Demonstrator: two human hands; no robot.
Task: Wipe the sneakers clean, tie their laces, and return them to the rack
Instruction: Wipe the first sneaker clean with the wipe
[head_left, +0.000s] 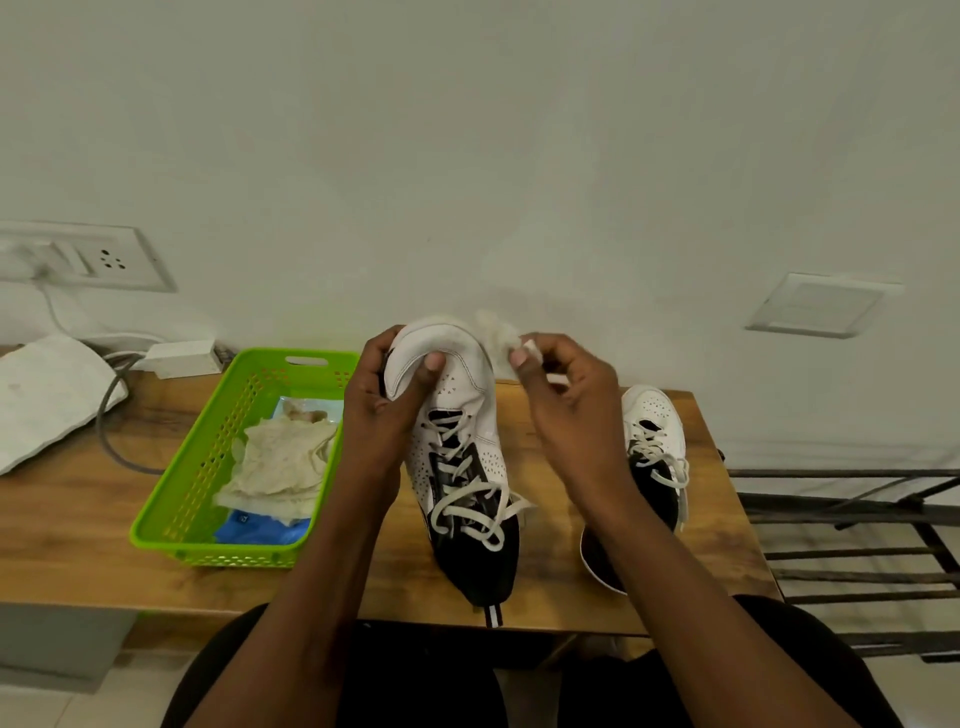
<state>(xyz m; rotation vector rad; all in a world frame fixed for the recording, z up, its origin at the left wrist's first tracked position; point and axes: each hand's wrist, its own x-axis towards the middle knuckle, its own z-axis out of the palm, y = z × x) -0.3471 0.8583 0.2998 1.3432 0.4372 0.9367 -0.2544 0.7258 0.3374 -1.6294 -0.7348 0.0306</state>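
Note:
A white and black sneaker (467, 447) stands tilted on the wooden table (78, 519), toe raised towards the wall, its pale laces loose. My left hand (387, 400) grips its white toe, thumb on top. My right hand (563, 395) pinches a small white wipe (496, 335) just right of the toe. The second sneaker (652, 452) lies on the table behind my right forearm, laces loose, partly hidden.
A green plastic basket (171, 514) at left holds crumpled cloths and a blue packet. A white bag (47, 395), cables and an adapter lie at far left. A dark metal rack (857, 551) stands to the right of the table. The wall is close behind.

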